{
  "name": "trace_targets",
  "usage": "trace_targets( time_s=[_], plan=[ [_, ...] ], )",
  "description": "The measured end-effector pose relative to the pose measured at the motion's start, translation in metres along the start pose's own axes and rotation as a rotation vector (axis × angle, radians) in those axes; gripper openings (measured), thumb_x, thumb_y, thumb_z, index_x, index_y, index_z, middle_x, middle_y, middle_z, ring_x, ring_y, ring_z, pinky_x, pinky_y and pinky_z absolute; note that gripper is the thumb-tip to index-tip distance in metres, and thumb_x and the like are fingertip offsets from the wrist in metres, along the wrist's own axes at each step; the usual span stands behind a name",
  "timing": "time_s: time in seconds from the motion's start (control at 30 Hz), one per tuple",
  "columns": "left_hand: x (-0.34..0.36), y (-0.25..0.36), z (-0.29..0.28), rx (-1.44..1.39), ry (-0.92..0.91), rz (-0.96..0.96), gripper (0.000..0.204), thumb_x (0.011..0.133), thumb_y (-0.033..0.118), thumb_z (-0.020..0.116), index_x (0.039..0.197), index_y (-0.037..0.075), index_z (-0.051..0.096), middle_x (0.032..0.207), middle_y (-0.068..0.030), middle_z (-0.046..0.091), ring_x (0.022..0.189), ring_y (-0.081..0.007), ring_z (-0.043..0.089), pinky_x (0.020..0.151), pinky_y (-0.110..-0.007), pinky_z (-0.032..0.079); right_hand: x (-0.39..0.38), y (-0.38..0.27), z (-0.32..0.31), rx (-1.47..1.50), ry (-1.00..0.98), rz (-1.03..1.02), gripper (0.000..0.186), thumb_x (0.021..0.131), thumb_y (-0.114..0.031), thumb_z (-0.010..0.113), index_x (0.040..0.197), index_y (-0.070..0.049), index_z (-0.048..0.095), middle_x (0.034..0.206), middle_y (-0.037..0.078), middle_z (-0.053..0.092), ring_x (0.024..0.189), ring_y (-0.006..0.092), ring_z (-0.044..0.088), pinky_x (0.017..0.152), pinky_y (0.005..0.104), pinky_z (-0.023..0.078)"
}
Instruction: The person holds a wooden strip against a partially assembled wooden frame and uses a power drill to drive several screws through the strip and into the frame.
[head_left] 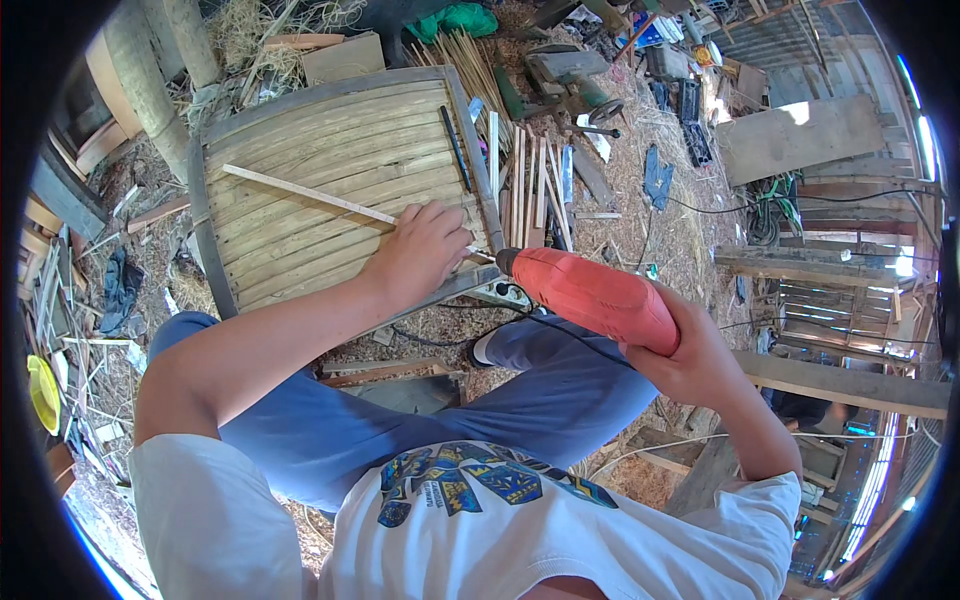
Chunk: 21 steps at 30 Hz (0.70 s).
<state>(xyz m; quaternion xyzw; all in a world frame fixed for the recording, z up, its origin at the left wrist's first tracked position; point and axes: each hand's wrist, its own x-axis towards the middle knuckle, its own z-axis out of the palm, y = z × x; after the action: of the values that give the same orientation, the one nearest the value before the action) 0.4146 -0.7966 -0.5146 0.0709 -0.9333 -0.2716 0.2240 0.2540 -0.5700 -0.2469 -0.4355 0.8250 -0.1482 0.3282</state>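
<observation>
My right hand (pixel 688 350) is wrapped round the rear grip of a red power drill (pixel 590 295). The drill points left, its dark chuck (pixel 507 262) by the near right corner of a slatted wooden table (pixel 330 125). A thin bit reaches from the chuck toward the end of a narrow wooden strip (pixel 300 190); whether it touches the wood I cannot tell. My left hand (pixel 422 252) presses over that strip near its right end, fingers curled round it. The strip lies slantwise across the slats, its far end at the upper left. A dark thin rod (pixel 456 150) rests along the table's right side.
Several cut wooden strips (pixel 530 190) lie right of the table. A green bench vise (pixel 570 85) stands beyond them. The drill's black cord (pixel 580 345) runs below it, over my leg. Shavings cover the floor. A yellow bowl (pixel 43 393) is at far left; a board (pixel 800 135) leans at upper right.
</observation>
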Motion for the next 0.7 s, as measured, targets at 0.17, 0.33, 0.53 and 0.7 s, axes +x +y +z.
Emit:
trace_targets(
  time_s=[0.17,0.33,0.53,0.7],
  plan=[
    [-0.002,0.000,0.002,0.013,0.002,-0.010,0.016,0.094,0.017,0.075,0.108,0.008,0.071,0.109,-0.0085,0.060,0.115,-0.0310,0.057,0.101,-0.046,0.044,0.011,0.003,-0.008,-0.036,-0.040,0.008,0.056,0.086,-0.008,0.080,0.139,-0.001,0.065,0.111,0.013,0.077,0.101,0.0203,0.072,0.096,0.0383,0.055],
    [-0.003,-0.002,0.003,0.013,-0.005,-0.005,0.016,0.095,0.016,0.074,0.108,0.008,0.071,0.110,-0.0088,0.059,0.116,-0.0309,0.057,0.102,-0.047,0.044,0.022,-0.005,-0.019,-0.045,-0.109,0.021,0.055,0.086,-0.009,0.078,0.139,-0.001,0.066,0.113,0.015,0.078,0.104,0.0251,0.074,0.096,0.0397,0.056],
    [-0.003,-0.004,0.004,0.002,0.015,0.014,0.017,0.094,0.016,0.074,0.109,0.008,0.069,0.111,-0.0089,0.059,0.116,-0.0312,0.057,0.102,-0.047,0.044,0.030,-0.008,-0.026,-0.092,-0.134,0.036,0.050,0.085,-0.008,0.078,0.134,-0.001,0.068,0.108,0.012,0.077,0.097,0.0183,0.070,0.093,0.0375,0.056],
    [-0.003,-0.004,0.005,0.007,-0.017,0.004,0.017,0.095,0.017,0.074,0.109,0.008,0.069,0.110,-0.0090,0.059,0.115,-0.0314,0.057,0.101,-0.047,0.044,0.034,-0.003,-0.026,-0.074,-0.138,0.028,0.049,0.085,-0.008,0.078,0.132,-0.001,0.069,0.106,0.012,0.077,0.095,0.0181,0.070,0.091,0.0376,0.056]
  ],
)
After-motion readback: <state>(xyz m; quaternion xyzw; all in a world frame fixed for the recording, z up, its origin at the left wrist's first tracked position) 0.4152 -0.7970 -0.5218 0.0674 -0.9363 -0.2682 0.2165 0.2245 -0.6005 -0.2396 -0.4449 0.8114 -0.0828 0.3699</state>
